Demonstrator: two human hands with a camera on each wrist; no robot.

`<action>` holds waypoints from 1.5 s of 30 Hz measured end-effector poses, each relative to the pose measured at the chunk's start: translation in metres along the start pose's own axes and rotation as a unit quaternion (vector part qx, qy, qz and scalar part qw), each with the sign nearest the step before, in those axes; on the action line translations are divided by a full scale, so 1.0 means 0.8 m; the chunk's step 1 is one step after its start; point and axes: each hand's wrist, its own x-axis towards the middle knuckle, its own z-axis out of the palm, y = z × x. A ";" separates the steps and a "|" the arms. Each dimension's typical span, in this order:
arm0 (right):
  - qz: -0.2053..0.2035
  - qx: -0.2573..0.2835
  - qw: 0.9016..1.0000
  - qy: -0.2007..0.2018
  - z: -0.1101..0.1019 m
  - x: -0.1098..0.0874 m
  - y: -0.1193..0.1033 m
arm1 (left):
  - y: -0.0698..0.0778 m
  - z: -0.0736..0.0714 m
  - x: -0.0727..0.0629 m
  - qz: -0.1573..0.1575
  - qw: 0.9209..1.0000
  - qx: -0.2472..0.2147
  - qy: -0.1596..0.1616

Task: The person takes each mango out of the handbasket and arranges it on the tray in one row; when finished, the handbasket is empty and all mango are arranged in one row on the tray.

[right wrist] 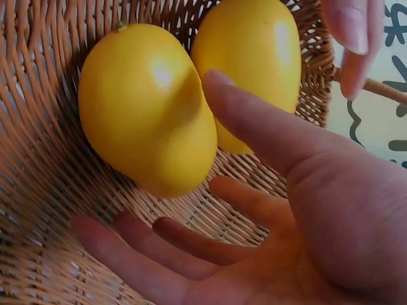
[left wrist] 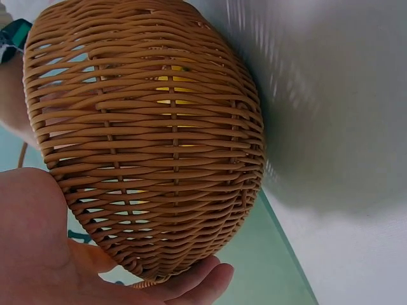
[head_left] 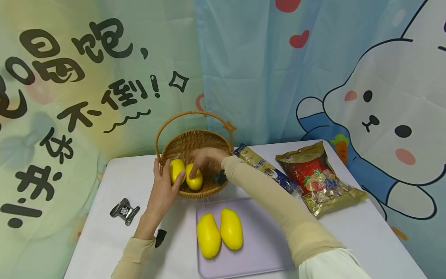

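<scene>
A brown wicker basket [head_left: 195, 141] with a hoop handle stands at the back of the white table. My left hand [head_left: 162, 190] grips its left side, the thumb over the rim beside a yellow mango [head_left: 177, 170]. Against the woven outside, the left fingers [left wrist: 203, 279] show in the left wrist view. A second mango [head_left: 195, 180] lies next to the first inside the basket. My right hand [head_left: 209, 158] reaches in over it, fingers spread; its thumb [right wrist: 248, 111] is at the mangoes, though contact is unclear. The palm holds nothing.
Two more mangoes [head_left: 208, 236] lie on a lilac tray [head_left: 261, 240] in front of the basket. To the right are a long blue-gold packet [head_left: 268, 168] and a red-gold bag [head_left: 318, 178]. A small black wrapped packet [head_left: 124, 211] lies at left. A printed curtain [head_left: 237, 77] hangs behind.
</scene>
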 end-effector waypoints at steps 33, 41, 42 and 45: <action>0.015 0.144 0.989 0.015 0.002 -0.019 0.005 | 0.001 0.000 -0.004 -0.001 1.000 -0.012 -0.012; 0.010 0.139 0.990 0.028 -0.026 -0.044 0.012 | 0.002 0.000 -0.003 -0.005 1.000 -0.018 -0.014; 0.008 0.133 0.990 0.032 -0.028 -0.048 0.012 | 0.001 0.000 -0.003 -0.005 1.000 -0.019 -0.014; 0.005 0.135 0.990 0.037 -0.032 -0.060 0.014 | 0.000 0.000 -0.003 -0.005 1.000 -0.018 -0.013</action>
